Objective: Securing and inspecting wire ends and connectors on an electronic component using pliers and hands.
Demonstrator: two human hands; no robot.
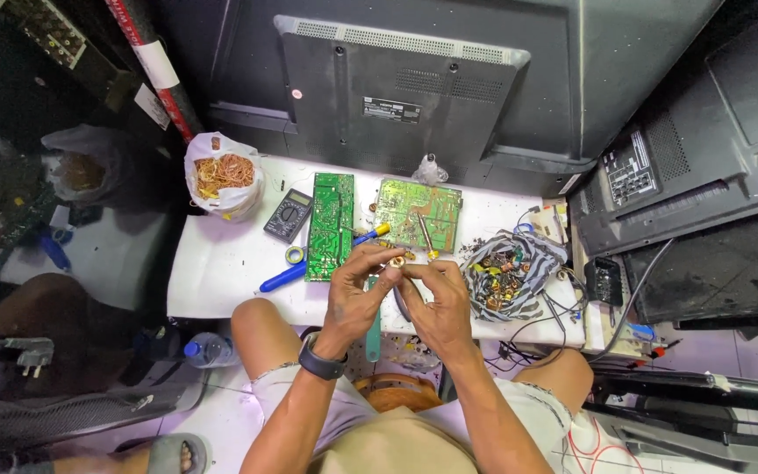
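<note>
Head view looks down on both hands meeting above the near edge of a white worktable (221,272). The left hand (357,294), wrist bent inward with a black watch band below it, pinches a small round copper-coloured coil ring (396,261) between thumb and fingertips. The right hand (436,303) curls toward it, fingertips touching the same ring from the other side.

Just beyond the fingers lie two green circuit boards (330,224), one long and narrow, one squarer. A blue-handled screwdriver with a yellow collar (309,265) runs out to the left of the left hand. A striped cloth heaped with small electronic parts (506,272) sits just right of the right hand.
</note>
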